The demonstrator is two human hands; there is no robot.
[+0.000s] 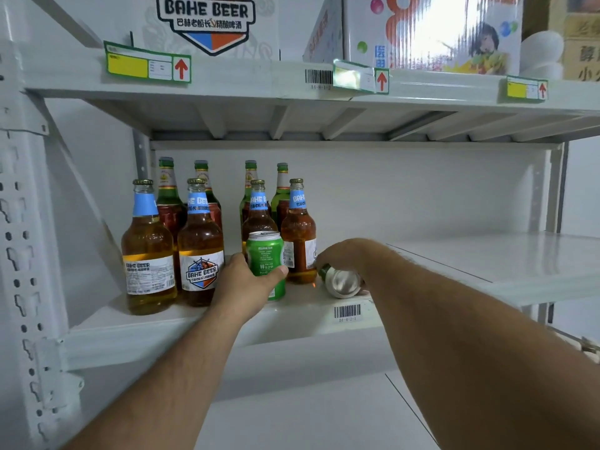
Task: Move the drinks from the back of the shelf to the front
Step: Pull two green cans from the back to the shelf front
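Note:
My left hand (242, 280) grips an upright green can (265, 254) near the front edge of the white shelf (227, 319). My right hand (344, 258) holds a second green can (341, 282) tilted on its side, silver bottom toward me, just right of the bottles. Several amber Bahe Beer bottles (199, 245) with blue neck labels stand in the front row. Behind them, several green bottles (167, 190) with red labels stand near the back wall. One amber bottle (298, 235) stands between the two cans.
The right part of the shelf (470, 254) is bare white metal. An upper shelf (292, 82) overhead carries a Bahe Beer carton (207, 21) and a colourful box (431, 30). A perforated upright post (22, 254) stands at the left.

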